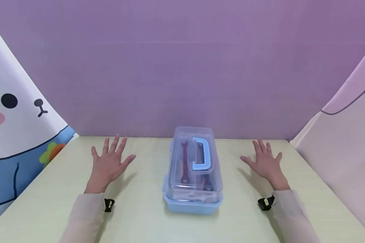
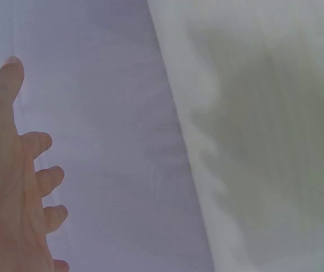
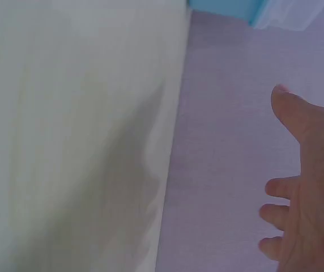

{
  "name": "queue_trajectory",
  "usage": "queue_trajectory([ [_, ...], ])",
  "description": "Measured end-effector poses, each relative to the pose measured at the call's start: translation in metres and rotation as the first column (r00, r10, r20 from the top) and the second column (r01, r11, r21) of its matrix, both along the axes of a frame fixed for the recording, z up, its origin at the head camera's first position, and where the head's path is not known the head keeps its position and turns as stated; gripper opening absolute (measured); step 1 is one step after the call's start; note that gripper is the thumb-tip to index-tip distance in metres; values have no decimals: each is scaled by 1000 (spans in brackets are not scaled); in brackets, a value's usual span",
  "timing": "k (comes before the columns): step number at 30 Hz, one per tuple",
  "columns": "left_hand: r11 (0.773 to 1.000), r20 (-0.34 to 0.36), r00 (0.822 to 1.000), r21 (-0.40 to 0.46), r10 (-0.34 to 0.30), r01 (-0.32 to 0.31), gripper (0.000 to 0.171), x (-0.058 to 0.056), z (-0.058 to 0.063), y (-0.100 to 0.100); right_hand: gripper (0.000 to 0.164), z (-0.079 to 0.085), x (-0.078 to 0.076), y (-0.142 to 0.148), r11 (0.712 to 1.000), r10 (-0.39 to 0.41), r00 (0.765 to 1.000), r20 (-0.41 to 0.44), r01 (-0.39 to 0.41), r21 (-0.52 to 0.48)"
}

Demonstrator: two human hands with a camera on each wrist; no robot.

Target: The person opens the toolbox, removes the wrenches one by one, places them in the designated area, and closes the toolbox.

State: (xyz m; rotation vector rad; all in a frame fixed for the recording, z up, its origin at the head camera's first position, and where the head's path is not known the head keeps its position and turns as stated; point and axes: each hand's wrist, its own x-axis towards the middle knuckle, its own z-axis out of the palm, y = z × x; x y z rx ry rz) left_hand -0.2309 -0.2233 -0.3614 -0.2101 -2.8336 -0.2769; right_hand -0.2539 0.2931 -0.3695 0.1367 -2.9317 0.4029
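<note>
A toolbox (image 1: 194, 207) with a light blue base and a clear lid stands on the table between my hands, its lid down. Its blue handle (image 1: 206, 153) lies folded on the lid. Through the lid I see a red wrench (image 1: 185, 162) and other tools that are hard to make out. To the left of the box, my left hand (image 1: 107, 165) is spread, palm down, above the table and holds nothing. My right hand (image 1: 267, 163) hovers on the other side, fingers spread and holding nothing. In the right wrist view, a corner of the toolbox (image 3: 230, 7) shows at the top.
The pale table (image 1: 140, 222) ends at a purple cloth backdrop (image 1: 182, 74). A cloth with a cartoon animal (image 1: 21, 135) hangs at the left, and a pale pink cloth (image 1: 346, 152) at the right. Each wrist wears a small black device (image 1: 265, 204).
</note>
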Motion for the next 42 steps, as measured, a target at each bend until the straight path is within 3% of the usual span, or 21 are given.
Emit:
queue_trajectory([
  [7,1000,-10,1000,8,-29,29,78,1,12,12,90,9,2,0,990,21,997,71,-11,-140],
  [13,998,-18,998,-1,-60,60,77,6,24,27,88,19,6,-10,953,90,986,140,-44,-301],
  [19,995,-48,994,-14,-103,102,76,14,32,42,83,21,8,-28,874,186,958,219,-60,-482],
  [26,987,-82,984,-24,-158,157,75,26,41,62,73,20,10,-43,744,304,903,304,-26,-668],
  [29,982,-104,977,-28,-186,184,75,33,45,71,70,20,12,-47,704,342,887,311,-22,-710],
  [38,955,-135,947,-83,-293,283,78,48,50,97,66,16,17,-64,633,392,854,341,18,-774],
  [42,937,-152,926,-109,-345,331,79,55,51,110,63,15,19,-70,622,400,852,339,20,-783],
])
